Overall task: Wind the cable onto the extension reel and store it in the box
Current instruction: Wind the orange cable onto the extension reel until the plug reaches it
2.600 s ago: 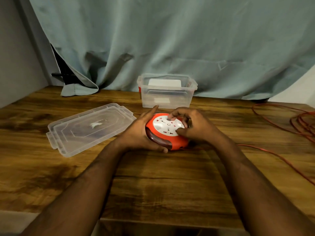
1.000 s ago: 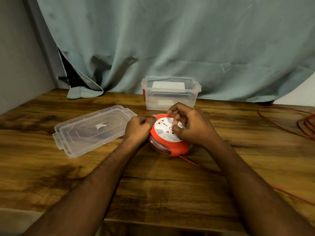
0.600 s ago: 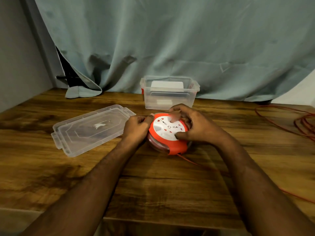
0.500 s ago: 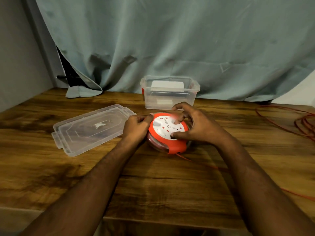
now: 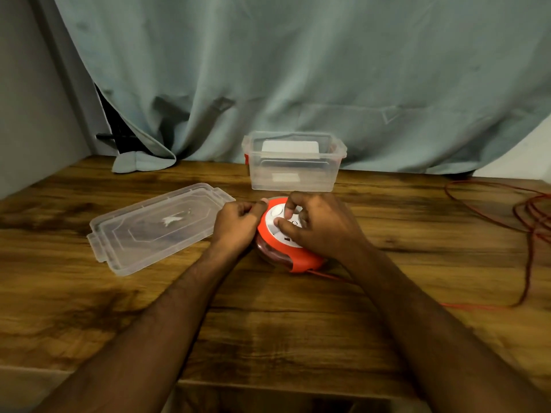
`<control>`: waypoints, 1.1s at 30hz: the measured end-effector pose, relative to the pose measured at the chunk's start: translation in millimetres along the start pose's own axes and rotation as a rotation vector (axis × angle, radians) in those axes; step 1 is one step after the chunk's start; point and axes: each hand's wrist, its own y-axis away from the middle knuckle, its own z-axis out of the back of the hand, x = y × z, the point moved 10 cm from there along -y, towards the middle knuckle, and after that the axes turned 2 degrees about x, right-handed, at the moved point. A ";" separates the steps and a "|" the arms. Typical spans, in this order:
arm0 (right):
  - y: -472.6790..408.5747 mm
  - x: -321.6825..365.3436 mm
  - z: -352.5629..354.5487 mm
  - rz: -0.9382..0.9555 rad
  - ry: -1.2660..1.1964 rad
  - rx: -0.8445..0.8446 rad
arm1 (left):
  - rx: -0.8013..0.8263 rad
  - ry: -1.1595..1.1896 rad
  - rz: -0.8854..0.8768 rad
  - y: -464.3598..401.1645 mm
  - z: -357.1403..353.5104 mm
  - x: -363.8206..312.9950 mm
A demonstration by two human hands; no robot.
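**Reel Held at Table Centre, Cable Partly Loose**

Where the two forearms converge past the near edge of the table [image 5: 268, 338], both hands meet on the reel [image 5: 286, 248]. The reel is a round orange unit with a white socket face, resting on the table and tilted so that the face turns toward the camera. A clear lower section shows red windings inside.

The left hand [image 5: 235, 226] sits against the left side of the reel with its fingers curled into a loose fist; the thumb tip touches the orange rim. Whether the curled fingers hold anything cannot be told.

The right hand [image 5: 322, 228] lies over the right half of the socket face. Its fingers are bent, and the thumb and fingertips press on the white face, gripping the top of the reel.

The cable [image 5: 527, 234] is red. It leaves the reel at the lower right edge, runs along the table to the right, and rises into loose loops near the right edge of the frame.

Left of the hands, the lid [image 5: 155, 228] lies flat on the table, clear plastic, just beside the left hand.

Beyond the reel stands the box [image 5: 293, 174], clear, open-topped, close behind the hands. A white object is visible inside or behind it.

A grey-green curtain [image 5: 298, 70] hangs behind the table.
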 end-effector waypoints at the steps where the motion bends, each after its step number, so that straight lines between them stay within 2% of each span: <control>1: 0.6 0.0 2.0 0.010 -0.034 -0.006 | -0.005 0.005 0.001 -0.4 0.8 0.6; 6: -0.4 -17.2 4.4 0.022 -0.254 0.123 | -0.016 0.000 0.015 -4.2 0.3 2.6; 11: 0.1 -25.4 -1.1 0.043 -0.231 0.223 | -0.014 -0.008 0.004 -3.5 0.4 2.0; 15: -1.7 -32.3 -1.9 -0.014 -0.307 0.234 | -0.014 0.004 0.013 -3.0 0.4 1.3; 23: 2.4 -31.2 7.9 -0.005 -0.163 0.116 | -0.053 0.018 0.004 -3.8 7.1 2.8; 28: 0.1 -21.7 8.0 -0.069 -0.049 0.014 | -0.032 0.024 -0.012 -1.1 5.3 1.8; 33: 0.1 -9.8 5.2 0.022 -0.033 -0.038 | 0.001 0.009 -0.026 -1.2 4.0 2.2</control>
